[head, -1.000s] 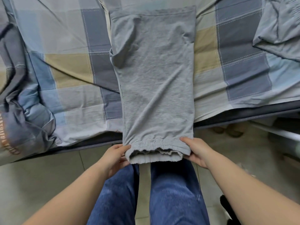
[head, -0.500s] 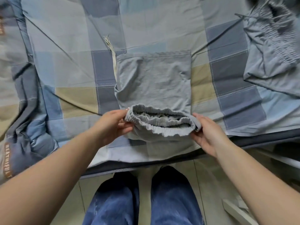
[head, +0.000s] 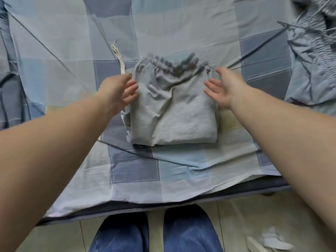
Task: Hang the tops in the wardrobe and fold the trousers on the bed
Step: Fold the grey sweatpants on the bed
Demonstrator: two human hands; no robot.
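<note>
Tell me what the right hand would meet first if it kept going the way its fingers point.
Probably the folded grey trousers: the right hand is open beside their right edge, fingers aimed inward at them.

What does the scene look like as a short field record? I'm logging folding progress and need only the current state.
surface: bed with checked sheet
main item: grey trousers, folded into a compact bundle, elastic hem on top at the far edge
left hand: open, fingers at the bundle's left edge
right hand: open, beside the bundle's right edge
other garment: grey-blue garment, unfolded, far right
</note>
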